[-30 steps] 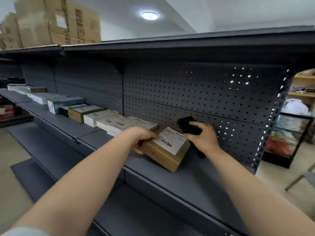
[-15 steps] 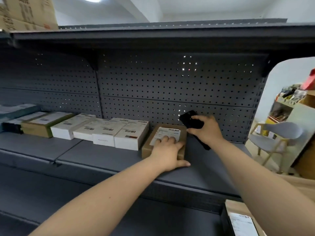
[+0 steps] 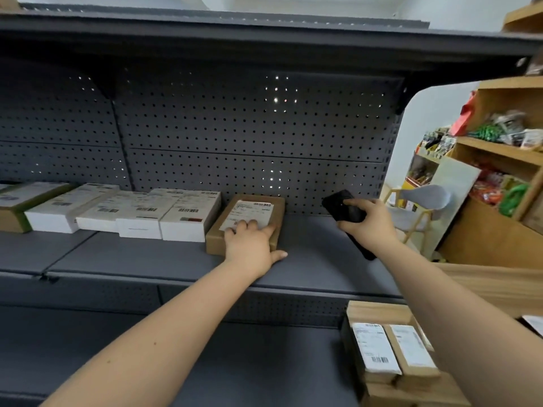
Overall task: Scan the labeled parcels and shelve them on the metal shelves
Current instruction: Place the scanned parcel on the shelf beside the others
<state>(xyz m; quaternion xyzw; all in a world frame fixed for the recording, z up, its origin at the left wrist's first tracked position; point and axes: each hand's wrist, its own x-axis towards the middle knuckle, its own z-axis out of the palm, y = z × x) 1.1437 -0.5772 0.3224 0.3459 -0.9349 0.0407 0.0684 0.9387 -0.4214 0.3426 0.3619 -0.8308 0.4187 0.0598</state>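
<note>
I see the brown parcel (image 3: 249, 218) lying flat on the grey metal shelf (image 3: 317, 259), its back edge close to the perforated back panel (image 3: 235, 127) and its left side just beside the end of the row of white boxes (image 3: 188, 215). My left hand (image 3: 252, 248) rests on the parcel's near end: the fingers lie fairly straight and close together over the white label (image 3: 249, 211), the thumb stretched out to the right along the shelf surface just in front of the box. My right hand (image 3: 370, 221) is curled round the black scanner (image 3: 343, 205), thumb on its top face, held above the shelf well to the right of the parcel. Between parcel and scanner the shelf surface shows bare grey, and that strip runs on to the shelf's right end post. The shelf's front lip runs under my left wrist. At lower right, two more labelled parcels (image 3: 393, 351) sit in a wooden crate (image 3: 379, 311), below the shelf edge.
</note>
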